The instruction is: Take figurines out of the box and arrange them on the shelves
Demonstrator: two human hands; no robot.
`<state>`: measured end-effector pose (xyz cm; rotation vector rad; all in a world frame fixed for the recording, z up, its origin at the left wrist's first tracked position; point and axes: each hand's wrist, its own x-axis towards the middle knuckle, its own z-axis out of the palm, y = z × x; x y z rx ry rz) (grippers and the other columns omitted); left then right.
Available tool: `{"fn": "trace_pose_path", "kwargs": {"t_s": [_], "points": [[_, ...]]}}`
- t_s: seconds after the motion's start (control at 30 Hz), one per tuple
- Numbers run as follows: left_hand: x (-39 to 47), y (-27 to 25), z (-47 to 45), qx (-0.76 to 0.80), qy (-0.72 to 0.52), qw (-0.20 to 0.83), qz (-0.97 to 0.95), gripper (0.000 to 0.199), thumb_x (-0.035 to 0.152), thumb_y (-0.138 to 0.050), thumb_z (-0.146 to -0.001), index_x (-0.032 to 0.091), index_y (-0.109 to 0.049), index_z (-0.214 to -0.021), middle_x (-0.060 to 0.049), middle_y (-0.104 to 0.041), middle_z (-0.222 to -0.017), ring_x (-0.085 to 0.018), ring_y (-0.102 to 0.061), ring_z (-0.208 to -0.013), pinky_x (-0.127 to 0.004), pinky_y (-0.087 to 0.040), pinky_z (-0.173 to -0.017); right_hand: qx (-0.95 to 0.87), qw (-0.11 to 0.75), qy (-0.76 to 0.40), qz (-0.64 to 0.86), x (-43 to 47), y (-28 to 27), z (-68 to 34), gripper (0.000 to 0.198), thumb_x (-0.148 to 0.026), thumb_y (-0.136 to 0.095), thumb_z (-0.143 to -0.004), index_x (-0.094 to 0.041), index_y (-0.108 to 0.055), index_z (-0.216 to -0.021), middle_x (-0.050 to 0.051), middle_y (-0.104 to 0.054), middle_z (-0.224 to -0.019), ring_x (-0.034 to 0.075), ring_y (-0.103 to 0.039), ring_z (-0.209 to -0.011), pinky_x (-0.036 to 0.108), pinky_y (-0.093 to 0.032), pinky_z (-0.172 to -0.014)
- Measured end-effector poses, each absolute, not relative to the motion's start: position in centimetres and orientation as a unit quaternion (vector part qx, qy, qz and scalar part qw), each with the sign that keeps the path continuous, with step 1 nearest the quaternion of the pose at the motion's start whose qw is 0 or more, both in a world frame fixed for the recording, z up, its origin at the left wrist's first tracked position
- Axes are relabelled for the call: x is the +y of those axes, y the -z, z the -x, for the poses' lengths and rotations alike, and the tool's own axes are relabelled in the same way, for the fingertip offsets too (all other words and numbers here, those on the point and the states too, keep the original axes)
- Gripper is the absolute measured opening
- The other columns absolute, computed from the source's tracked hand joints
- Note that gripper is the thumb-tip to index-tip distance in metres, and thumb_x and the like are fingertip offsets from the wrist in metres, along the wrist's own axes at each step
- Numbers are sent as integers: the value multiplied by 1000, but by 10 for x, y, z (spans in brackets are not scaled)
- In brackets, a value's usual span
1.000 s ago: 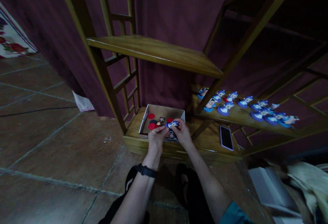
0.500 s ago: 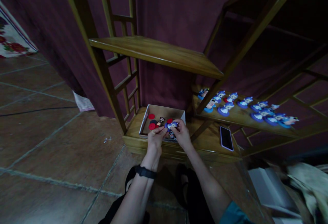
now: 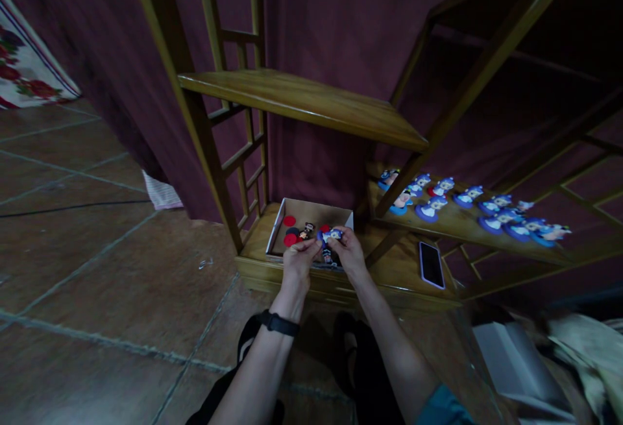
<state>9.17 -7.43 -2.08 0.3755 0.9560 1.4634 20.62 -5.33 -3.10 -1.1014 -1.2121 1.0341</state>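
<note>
The figurine (image 3: 332, 235) is positioned over the open box (image 3: 317, 208), gripped by the left hand (image 3: 298, 259) and the right hand (image 3: 351, 253), with the box seated on the lower shelf (image 3: 400, 264), a phone (image 3: 431, 265) lying to its right and further figurines (image 3: 431, 208) set on the raised shelf (image 3: 455, 222)

No lettering, labels, brands, numbers or signs can be read.

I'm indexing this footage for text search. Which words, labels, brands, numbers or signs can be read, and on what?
None can be read.
Held figurine and shelf figurines: too small to tell whether they bear lettering.
Smartphone: dark screen, nothing legible.
Cardboard box: no readable print.
Black wristband: no legible marking.
</note>
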Motion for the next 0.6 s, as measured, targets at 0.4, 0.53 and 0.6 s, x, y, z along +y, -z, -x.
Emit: {"fn": "trace_pose_path", "kwargs": {"t_s": [0.4, 0.53, 0.6], "points": [[-75, 24, -87, 399, -624, 657, -141, 24, 13, -81, -43, 9, -67, -62, -3, -66, -61, -12, -61, -59, -28, -50, -67, -606, 519, -340, 497, -60, 31, -207, 25, -29, -58, -72, -24, -53, -96, 1, -60, -87, 16, -58, -78, 30, -46, -75], [-76, 25, -86, 398, -624, 659, -132, 23, 13, -81, -44, 9, -66, -62, -3, -65, -60, -12, -60, -57, -27, -50, -66, -621, 514, -306, 507, -64, 29, -205, 24, -28, -57, -73, -25, -54, -96, 0, -61, -88, 16, -58, -77, 29, -46, -75], [-76, 26, -88, 404, -637, 641, -139, 22, 14, -80, -45, 10, -67, -63, -2, -65, -59, -11, -59, -56, -27, -49, -66, -614, 519, -302, 512, -64, 30, -204, 24, -27, -56, -73, -25, -54, -97, 0, -62, -88, 17, -58, -77, 29, -46, -74]]}}
